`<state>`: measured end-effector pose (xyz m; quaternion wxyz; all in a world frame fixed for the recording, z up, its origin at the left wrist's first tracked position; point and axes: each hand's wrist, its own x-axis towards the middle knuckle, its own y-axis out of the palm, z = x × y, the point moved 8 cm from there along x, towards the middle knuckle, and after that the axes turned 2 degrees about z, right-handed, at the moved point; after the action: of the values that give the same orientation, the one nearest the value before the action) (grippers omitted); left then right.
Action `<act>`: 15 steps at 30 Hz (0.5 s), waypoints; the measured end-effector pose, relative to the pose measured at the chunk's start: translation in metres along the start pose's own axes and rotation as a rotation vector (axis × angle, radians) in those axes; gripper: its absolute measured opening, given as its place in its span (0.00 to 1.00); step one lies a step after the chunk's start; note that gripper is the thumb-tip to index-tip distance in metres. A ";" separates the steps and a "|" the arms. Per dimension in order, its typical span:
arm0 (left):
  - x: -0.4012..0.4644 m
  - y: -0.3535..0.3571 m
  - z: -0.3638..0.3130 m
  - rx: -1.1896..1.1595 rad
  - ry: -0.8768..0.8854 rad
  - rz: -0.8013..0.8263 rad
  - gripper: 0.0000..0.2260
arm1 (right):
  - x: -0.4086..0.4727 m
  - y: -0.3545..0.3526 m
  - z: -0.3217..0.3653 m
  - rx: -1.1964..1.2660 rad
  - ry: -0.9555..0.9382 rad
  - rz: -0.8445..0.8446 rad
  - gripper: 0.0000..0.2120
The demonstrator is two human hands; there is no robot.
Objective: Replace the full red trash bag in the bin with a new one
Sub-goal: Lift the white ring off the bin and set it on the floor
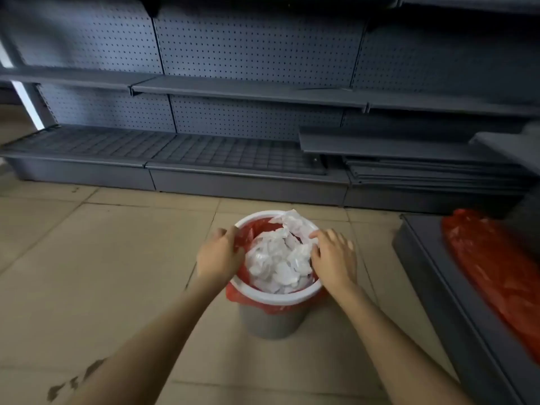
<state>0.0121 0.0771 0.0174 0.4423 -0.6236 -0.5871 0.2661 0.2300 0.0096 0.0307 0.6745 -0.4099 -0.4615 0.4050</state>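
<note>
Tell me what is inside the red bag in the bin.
The red bag lining the bin is heaped to the rim with crumpled white paper. Whatever lies under that paper is covered and cannot be seen.

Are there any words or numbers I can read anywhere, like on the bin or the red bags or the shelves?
There are none to read.
Bin: plain grey wall and white rim, no label showing.
Red trash bag in the bin: no print.
White crumpled paper: no writing can be made out; it is too blurred to be sure.
Red bag on the low shelf at the right: no print visible.
Shelves: only peg holes, no signs.
</note>
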 end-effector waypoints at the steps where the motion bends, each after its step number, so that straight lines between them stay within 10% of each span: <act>1: -0.003 0.007 0.005 -0.042 -0.048 0.021 0.16 | -0.004 0.006 -0.003 -0.011 0.016 0.012 0.13; 15: -0.018 0.041 0.009 -0.272 -0.141 0.065 0.22 | -0.018 0.026 -0.053 0.124 0.182 0.111 0.22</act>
<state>0.0223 0.0652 -0.0255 0.3025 -0.6761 -0.6270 0.2415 0.2719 -0.0075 -0.0116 0.7142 -0.4274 -0.3491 0.4306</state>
